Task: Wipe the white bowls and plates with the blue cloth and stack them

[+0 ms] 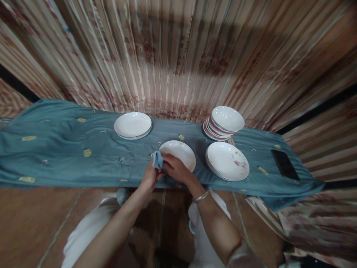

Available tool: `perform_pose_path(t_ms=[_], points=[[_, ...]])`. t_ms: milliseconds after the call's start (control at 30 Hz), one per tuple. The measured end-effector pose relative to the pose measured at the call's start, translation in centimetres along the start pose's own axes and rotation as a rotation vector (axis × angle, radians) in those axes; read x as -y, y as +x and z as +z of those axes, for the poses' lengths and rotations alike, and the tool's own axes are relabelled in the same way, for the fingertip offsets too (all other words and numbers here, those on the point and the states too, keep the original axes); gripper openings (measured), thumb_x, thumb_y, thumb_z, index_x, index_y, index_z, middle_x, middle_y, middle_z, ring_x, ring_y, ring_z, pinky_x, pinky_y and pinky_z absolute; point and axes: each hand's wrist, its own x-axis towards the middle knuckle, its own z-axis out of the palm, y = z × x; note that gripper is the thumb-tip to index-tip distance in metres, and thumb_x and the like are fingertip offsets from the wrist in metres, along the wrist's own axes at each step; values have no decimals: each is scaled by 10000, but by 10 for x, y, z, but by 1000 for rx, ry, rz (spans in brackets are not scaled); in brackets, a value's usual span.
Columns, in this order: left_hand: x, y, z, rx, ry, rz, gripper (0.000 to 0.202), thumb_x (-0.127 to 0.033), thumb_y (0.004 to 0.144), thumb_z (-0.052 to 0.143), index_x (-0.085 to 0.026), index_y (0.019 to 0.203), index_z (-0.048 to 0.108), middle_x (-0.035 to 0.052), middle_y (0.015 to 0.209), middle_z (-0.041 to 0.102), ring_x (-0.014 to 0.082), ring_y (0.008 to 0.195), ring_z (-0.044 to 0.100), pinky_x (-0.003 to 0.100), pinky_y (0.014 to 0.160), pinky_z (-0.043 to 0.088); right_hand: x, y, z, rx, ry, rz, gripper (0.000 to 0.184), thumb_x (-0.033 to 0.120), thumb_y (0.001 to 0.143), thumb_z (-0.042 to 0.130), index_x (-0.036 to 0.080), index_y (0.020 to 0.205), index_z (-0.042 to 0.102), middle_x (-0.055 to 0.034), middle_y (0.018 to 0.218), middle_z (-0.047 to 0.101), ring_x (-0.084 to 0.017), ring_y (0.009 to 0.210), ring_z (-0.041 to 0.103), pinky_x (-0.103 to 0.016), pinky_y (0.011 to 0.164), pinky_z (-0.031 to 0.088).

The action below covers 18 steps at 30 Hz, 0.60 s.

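Observation:
Near the front edge of the table, a round white plate (181,150) is partly covered by my hands. My left hand (150,175) is closed at the plate's near left rim, with its fingertips partly hidden. My right hand (176,168) reaches over the plate from the right and grips a small folded blue cloth (157,160) at the plate's left rim. The cloth sits between both hands and hides part of the left one. A silver bangle (201,197) circles my right wrist.
White plates (132,124) are stacked at the back left. Stacked bowls (227,118) with red bands stand at the back right, behind a stack of flower-patterned plates (227,160). A black phone (285,164) lies far right on the blue tablecloth (64,149). A curtain (173,56) hangs behind.

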Motion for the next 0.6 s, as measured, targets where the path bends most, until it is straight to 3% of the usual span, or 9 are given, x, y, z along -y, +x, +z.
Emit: perform_pose_path(t_ms=[133, 233, 367, 500, 600], points=[[-4, -3, 3, -32, 38, -2, 497, -634, 696, 686, -177, 889, 657, 51, 754, 696, 229, 801, 684, 294, 619, 542, -3, 11, 0, -26, -59, 6, 440, 90, 915, 430, 129, 1319, 601, -131, 1279, 654, -231, 1202, 589, -387, 1089, 434], [-4, -4, 3, -41, 24, -22, 552, -660, 703, 682, -159, 933, 656, 61, 794, 718, 232, 824, 695, 304, 660, 551, -9, 19, 2, -62, -92, 34, 460, 98, 922, 421, 151, 1348, 586, -116, 1280, 653, -210, 1208, 585, -371, 1102, 423], [-3, -4, 3, -50, -41, -34, 563, -586, 769, 688, -152, 1126, 647, 65, 853, 738, 214, 813, 703, 289, 662, 552, -17, 26, 3, -110, -119, 76, 467, 111, 921, 427, 168, 1359, 580, -108, 1295, 646, -199, 1229, 571, -370, 1125, 399], [-5, -5, 2, -50, -68, -43, 691, -426, 799, 731, -207, 1416, 511, 11, 813, 727, 143, 673, 672, 235, 598, 536, -25, 32, 0, -146, -116, 142, 460, 129, 923, 438, 155, 1358, 584, -120, 1317, 638, -209, 1246, 560, -374, 1134, 391], [-7, -7, 0, -14, -85, -43, 792, -406, 778, 760, -220, 1483, 451, -2, 792, 719, 118, 620, 648, 214, 572, 528, -30, 34, -6, -169, -127, 198, 471, 129, 914, 453, 133, 1368, 579, -130, 1348, 621, -215, 1262, 553, -361, 1146, 377]])
